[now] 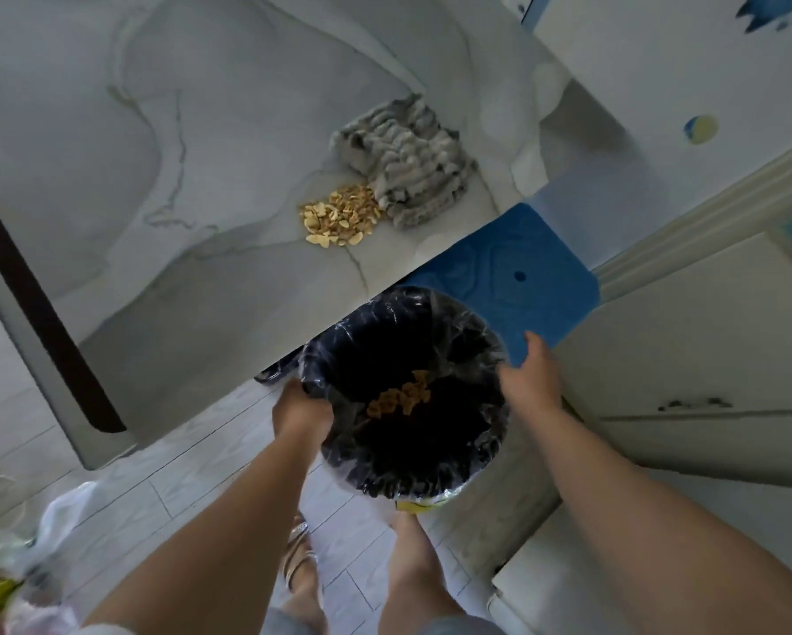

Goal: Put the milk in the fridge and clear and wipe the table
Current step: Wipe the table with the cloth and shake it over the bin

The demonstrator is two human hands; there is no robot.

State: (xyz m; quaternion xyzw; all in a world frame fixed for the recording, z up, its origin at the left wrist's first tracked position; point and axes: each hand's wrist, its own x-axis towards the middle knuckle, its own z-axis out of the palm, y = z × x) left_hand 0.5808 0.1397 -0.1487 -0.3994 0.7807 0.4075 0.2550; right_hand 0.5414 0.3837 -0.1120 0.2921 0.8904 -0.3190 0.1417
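Tabletop [201,130] shells [339,215] lie beyond the left hand [300,407] gripping the bin [407,485].

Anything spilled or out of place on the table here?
A loose pile of yellowish scraps lies on the table near its edge, touching the gray cloth. The left hand and right hand hold the bin, with more scraps inside, just off the table edge.

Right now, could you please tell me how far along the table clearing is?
Done: some tan scraps lie in the round black-lined bin. In hand: the left hand and right hand grip its rim by the grey marbled table edge. Left: the tan scrap pile beside the grey ribbed cloth, then wiping. No milk shows.
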